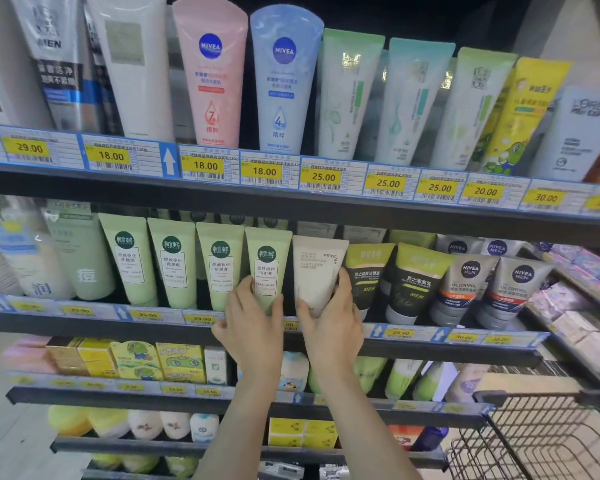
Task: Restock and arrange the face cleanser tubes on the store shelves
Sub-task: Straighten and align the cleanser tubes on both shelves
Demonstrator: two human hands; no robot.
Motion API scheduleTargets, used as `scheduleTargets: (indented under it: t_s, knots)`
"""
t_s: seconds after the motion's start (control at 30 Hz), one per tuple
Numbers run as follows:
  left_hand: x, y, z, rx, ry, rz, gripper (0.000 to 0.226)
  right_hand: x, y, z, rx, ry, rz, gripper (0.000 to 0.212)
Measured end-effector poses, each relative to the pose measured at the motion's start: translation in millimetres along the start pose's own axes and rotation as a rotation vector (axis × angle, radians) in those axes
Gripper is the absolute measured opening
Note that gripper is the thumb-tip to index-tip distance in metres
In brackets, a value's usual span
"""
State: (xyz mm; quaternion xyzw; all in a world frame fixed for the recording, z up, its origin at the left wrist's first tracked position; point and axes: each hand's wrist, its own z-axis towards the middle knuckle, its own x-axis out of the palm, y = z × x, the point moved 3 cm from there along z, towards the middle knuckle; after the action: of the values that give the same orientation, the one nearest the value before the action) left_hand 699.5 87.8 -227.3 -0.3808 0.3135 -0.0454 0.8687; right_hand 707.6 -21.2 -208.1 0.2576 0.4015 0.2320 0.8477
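Both hands are at the second shelf (291,336) from the top, working on the front row of face cleanser tubes. The left hand (248,327) grips the lower part of a pale green tube (269,263), thumb on its right edge and fingers (245,289) curled round the left edge. The right hand (333,327) grips a cream tube (317,268) just beside it, thumb at its lower left and fingers (343,284) wrapped round its right side. Both tubes stand cap-down on the shelf, leaning slightly, between three matching green tubes (174,261) to the left and dark men's tubes (414,282) to the right.

Judgement: the step in hand is arranging, namely squaring the two tubes in their lanes. No fresh stock is held. A wire basket (534,441) sits lower right; its contents cannot be seen.

The next move calls for setting each tube upright, label forward, flush with the row, without tipping the neighbours.
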Motion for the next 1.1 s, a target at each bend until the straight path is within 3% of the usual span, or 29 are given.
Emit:
scheduleTargets:
  t_s: [0.37, 0.6, 0.77, 0.93, 1.1]
  knots:
    - [-6, 0, -2, -0.001, 0.065, -0.047, 0.058, -7, -9, -1, -0.009, 0.106, 0.047, 0.079]
    - [-23, -15, -27, 0.218, 0.037, -0.045, 0.043, -49, -41, 1, -0.013, 0.016, -0.045, 0.058]
    - [-14, -58, -47, 0.328, 0.113, -0.139, 0.039, -79, -71, 10, 0.028, -0.044, -0.099, 0.054]
    - [6, -93, -69, 0.272, 0.224, -0.168, 0.042, -89, -91, 19, 0.040, -0.048, -0.053, 0.057]
    - [23, -112, -78, 0.177, 0.199, -0.098, 0.048, -91, -101, 31, 0.017, -0.024, -0.021, 0.060]
